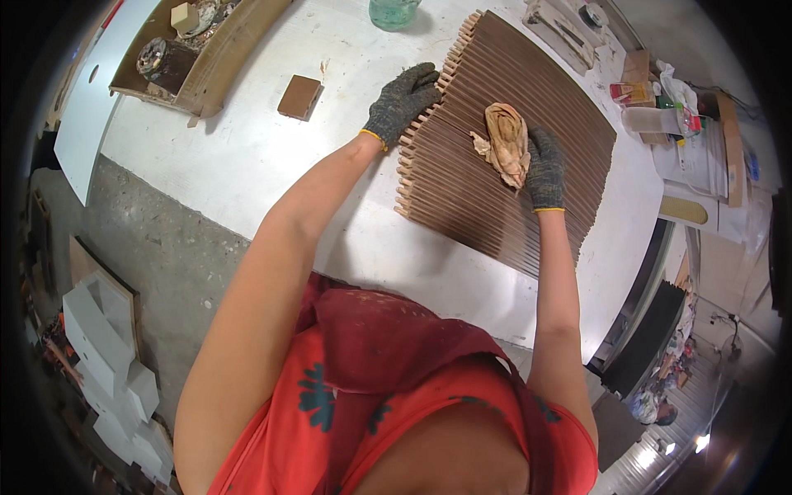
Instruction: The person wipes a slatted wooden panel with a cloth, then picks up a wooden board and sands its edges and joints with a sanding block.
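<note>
A set of long brown wooden slats lies side by side on the white table, their pale ends forming a jagged row along the left. My left hand, in a dark grey knit glove with a yellow cuff, rests against those ends with its fingers extended. On top of the slats, a crumpled beige rag is gripped in my right hand, which wears a matching glove. Part of this hand's fingers is hidden behind the rag.
A small brown block lies left of my left hand. At the back stand a cardboard box with a jar inside and a greenish clear container. Bottles and packets crowd the right side. White panels stand at left.
</note>
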Tool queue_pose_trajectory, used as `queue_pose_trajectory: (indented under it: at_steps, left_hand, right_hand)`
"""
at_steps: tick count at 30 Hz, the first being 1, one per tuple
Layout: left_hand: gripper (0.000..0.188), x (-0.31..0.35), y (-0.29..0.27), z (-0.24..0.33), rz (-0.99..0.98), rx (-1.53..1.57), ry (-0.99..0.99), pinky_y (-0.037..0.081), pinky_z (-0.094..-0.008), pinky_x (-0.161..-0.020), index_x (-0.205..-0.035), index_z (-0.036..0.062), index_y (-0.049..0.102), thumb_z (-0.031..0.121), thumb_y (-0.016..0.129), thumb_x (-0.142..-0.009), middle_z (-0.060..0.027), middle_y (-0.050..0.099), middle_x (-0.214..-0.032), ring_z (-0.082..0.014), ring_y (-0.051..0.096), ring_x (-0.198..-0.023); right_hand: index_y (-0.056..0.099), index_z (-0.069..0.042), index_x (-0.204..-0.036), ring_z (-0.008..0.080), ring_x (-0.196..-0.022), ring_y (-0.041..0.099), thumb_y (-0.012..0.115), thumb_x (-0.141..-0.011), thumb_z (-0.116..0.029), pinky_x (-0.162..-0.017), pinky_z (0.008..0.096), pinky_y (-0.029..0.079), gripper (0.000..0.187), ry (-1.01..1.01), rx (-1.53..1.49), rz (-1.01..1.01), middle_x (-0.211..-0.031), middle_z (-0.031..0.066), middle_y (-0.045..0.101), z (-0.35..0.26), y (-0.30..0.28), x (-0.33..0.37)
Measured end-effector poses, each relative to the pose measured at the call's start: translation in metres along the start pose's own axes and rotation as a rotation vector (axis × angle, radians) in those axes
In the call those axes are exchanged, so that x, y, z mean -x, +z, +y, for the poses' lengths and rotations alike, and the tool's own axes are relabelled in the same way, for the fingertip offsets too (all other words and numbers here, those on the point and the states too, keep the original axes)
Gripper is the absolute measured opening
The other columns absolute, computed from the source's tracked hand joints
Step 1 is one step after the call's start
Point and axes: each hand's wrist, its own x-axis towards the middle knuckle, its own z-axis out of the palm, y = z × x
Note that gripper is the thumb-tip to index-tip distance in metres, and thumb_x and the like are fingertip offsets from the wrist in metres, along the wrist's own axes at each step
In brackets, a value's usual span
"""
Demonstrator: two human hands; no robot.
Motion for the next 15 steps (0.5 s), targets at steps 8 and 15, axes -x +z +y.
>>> queue_pose_trajectory:
  at_steps: [8, 15]
  left_hand:
    - [0.06, -0.004, -0.002, -0.007, 0.017, -0.018, -0.002, 0.044, -0.0334, -0.108, -0.146, -0.001, 0.042, 0.018, 0.066, -0.094, -0.0165, 0.053, -0.144, -0.0239, 0.052, -0.131]
    - [0.05, -0.007, -0.004, -0.006, 0.047, -0.18, -0.018, 0.047, -0.033, -0.102, -0.14, 0.0014, 0.05, 0.014, 0.061, -0.093, -0.0159, 0.058, -0.138, -0.0218, 0.058, -0.122]
  right_hand:
    - [0.065, -0.002, -0.122, 0.0364, -0.109, 0.06, 0.065, -0.092, -0.019, -0.098, 0.0464, 0.045, 0.035, -0.308, 0.237, 0.02, -0.116, 0.0195, 0.065, -0.046, 0.018, 0.014]
    - [0.069, -0.003, -0.11, 0.0347, -0.104, 0.062, 0.063, -0.089, -0.011, -0.093, 0.0456, 0.048, 0.024, -0.457, 0.256, -0.089, -0.106, 0.0185, 0.067, -0.105, 0.066, -0.039]
